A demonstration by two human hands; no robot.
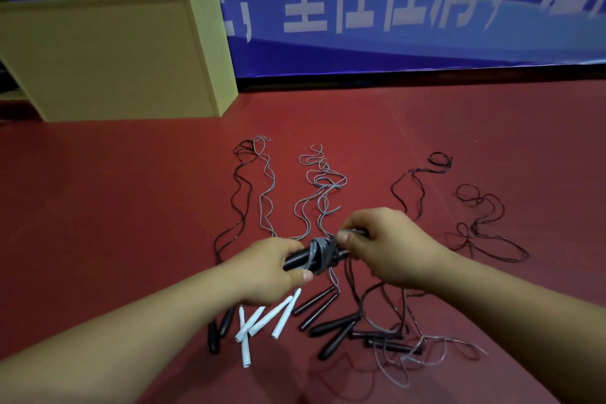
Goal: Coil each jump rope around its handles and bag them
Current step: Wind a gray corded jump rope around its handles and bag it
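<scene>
item in hand: 1 jump rope with black handles [296, 260], the 2 handles held side by side above the red floor [131, 193] so they serve as a spool. grey cord [323, 251] is already wrapped in several turns round their middle.

left hand [269, 267]: fingers curled and clamped on the handle ends, keeping the pair level and steady for winding.

right hand [382, 244]: fingers pinched together on the loose cord just beside the wraps, likely to keep tension so the turns lie tight.

remaining stock on floor: white handles [262, 325] and several black handles [331, 326] gathered near the person, cords [262, 184] trailing away in rough rows, probably laid out to avoid tangling.

backdrop: tan box [108, 56], blue banner [393, 10].

bag: none in view. judged stage: early, 1st rope mid-coil.
</scene>
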